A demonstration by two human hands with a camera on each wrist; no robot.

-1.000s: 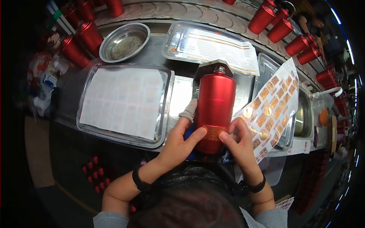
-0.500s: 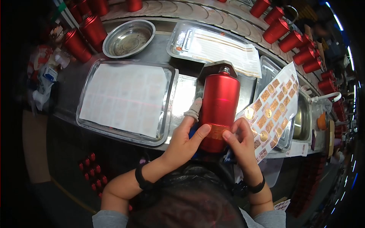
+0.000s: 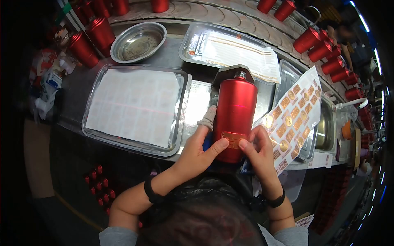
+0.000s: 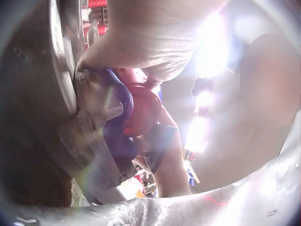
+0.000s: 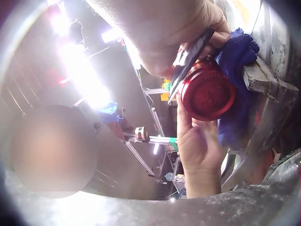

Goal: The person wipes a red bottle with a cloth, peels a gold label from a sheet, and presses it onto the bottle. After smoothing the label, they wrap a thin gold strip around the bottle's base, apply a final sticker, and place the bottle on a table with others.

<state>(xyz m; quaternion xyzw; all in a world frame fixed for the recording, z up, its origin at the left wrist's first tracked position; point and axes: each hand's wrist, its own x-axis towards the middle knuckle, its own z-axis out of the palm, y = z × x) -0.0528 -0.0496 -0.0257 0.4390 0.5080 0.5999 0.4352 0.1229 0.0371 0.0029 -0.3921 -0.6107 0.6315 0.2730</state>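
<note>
A red metal bottle lies tilted in a dark angular holder, its neck pointing away from me. Across its lower part sits a gold label. My left hand grips the bottle's left side, forefinger in a pale finger cover and thumb pressing the label. With its thumb, my right hand presses the label's lower right. That hand's curled fingers hold a sheet of gold stickers, which stretches up to the right. In the right wrist view, the bottle's round base rests beside a blue cloth.
A tray with white backing sheets stands at left, beneath a steel bowl. Another tray holds strip labels. Red bottles ride a conveyor along the back. A sink with a white tap lies at right.
My left thumb has slid slightly down and right along the label, so more of the label shows above the thumbs. Bottles on the conveyor have travelled to the right.
</note>
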